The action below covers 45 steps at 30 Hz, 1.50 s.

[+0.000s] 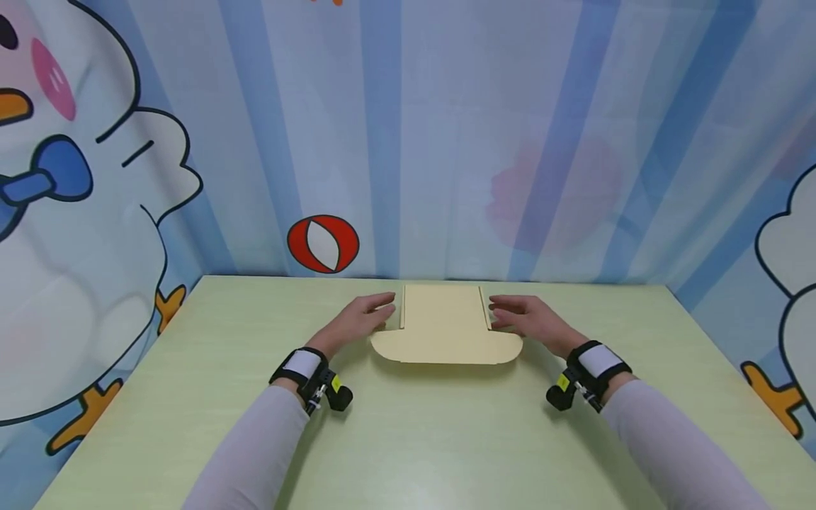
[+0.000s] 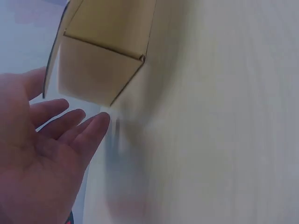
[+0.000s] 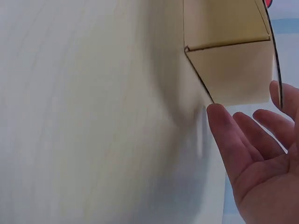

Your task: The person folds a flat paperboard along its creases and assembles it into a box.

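A tan cardboard box (image 1: 443, 308) stands near the far edge of the table. Its wide front flap (image 1: 446, 347) has rounded corners and juts toward me, hiding the front below it. My left hand (image 1: 359, 319) is at the box's left side, fingers loosely extended. Mirroring it on the other side, my right hand (image 1: 535, 322) also has relaxed fingers. In the left wrist view, the left thumb tip lies close to a lower corner of the box side (image 2: 96, 70). The right wrist view shows the same near the opposite side (image 3: 233, 72). Whether either hand touches the cardboard, I cannot tell.
The pale wooden table (image 1: 440, 439) extends toward me and to both sides. Behind it hangs a blue striped curtain (image 1: 440, 142) with printed cartoon figures and a red ball. Each wrist carries a strapped camera (image 1: 338, 397).
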Each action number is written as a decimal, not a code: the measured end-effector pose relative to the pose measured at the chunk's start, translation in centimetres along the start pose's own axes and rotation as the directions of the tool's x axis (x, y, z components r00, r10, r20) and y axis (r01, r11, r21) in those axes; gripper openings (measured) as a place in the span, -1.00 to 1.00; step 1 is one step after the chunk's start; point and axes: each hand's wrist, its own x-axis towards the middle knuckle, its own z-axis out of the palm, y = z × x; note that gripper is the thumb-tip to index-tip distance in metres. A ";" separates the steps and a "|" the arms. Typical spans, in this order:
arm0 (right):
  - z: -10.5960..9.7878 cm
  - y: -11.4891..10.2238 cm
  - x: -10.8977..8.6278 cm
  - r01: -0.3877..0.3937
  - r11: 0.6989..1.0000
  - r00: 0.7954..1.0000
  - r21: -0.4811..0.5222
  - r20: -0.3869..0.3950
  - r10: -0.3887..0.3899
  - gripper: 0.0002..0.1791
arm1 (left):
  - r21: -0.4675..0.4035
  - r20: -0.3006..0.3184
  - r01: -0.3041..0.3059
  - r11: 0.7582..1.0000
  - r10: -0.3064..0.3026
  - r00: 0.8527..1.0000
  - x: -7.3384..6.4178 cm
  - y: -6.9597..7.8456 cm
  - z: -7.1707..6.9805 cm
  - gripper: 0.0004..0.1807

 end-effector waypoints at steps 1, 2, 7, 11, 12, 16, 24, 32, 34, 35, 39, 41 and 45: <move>0.2 0.1 0.1 -0.001 1.000 1.000 0.028 0.008 0.001 -0.37 | -0.017 0.011 0.014 1.000 -0.014 1.000 0.1 0.1 0.2 -0.44; 0.4 0.1 0.2 -0.006 0.998 1.000 0.055 0.014 0.005 -0.37 | -0.025 0.016 0.021 0.999 -0.020 1.000 0.3 -0.2 0.4 -0.44; 1.0 0.1 0.6 -0.032 0.986 0.999 0.162 0.039 0.026 -0.36 | -0.036 0.007 0.061 0.997 -0.061 0.998 0.2 0.4 1.1 -0.40; 1.2 0.3 0.6 -0.049 0.972 0.998 0.229 0.041 0.041 -0.35 | -0.050 -0.022 0.091 0.995 -0.093 0.995 0.0 0.7 1.5 -0.38; 1.2 0.2 0.5 -0.048 0.971 0.998 0.234 0.042 0.039 -0.35 | -0.057 -0.025 0.096 0.994 -0.097 0.995 0.0 0.7 1.5 -0.38; 1.4 0.1 0.3 -0.049 0.965 0.998 0.257 0.045 0.038 -0.35 | -0.090 -0.030 0.103 0.991 -0.107 0.994 -0.1 0.6 1.6 -0.39; 1.7 -0.4 -0.3 -0.051 0.947 0.998 0.318 0.061 0.034 -0.38 | -0.140 -0.034 0.130 0.982 -0.136 0.990 -0.5 1.1 1.5 -0.41; 1.1 -1.6 -0.8 -0.139 0.923 0.988 0.359 0.115 0.104 -0.37 | -0.201 -0.007 0.197 0.960 -0.203 0.979 -0.9 2.2 0.8 -0.41; 0.7 -2.0 -0.8 -0.170 0.926 0.983 0.338 0.121 0.136 -0.37 | -0.192 -0.002 0.218 0.957 -0.222 0.975 -1.0 2.5 0.5 -0.43; 0.5 -2.2 -0.9 -0.178 0.934 0.982 0.310 0.122 0.147 -0.37 | -0.190 0.008 0.224 0.956 -0.227 0.974 -1.1 2.6 0.4 -0.45; 0.1 -2.8 -0.9 -0.204 0.924 0.977 0.322 0.132 0.170 -0.38 | -0.253 0.082 0.245 0.936 -0.232 0.969 -1.1 2.5 -0.1 -0.47; -0.1 -2.9 -1.0 -0.214 0.911 0.975 0.353 0.138 0.175 -0.42 | -0.281 0.110 0.262 0.923 -0.241 0.964 -1.0 2.3 -0.2 -0.42; -0.2 -2.6 -0.9 -0.220 0.876 0.971 0.429 0.177 0.158 -0.49 | -0.311 0.125 0.299 0.902 -0.273 0.954 -0.8 1.9 -0.1 -0.36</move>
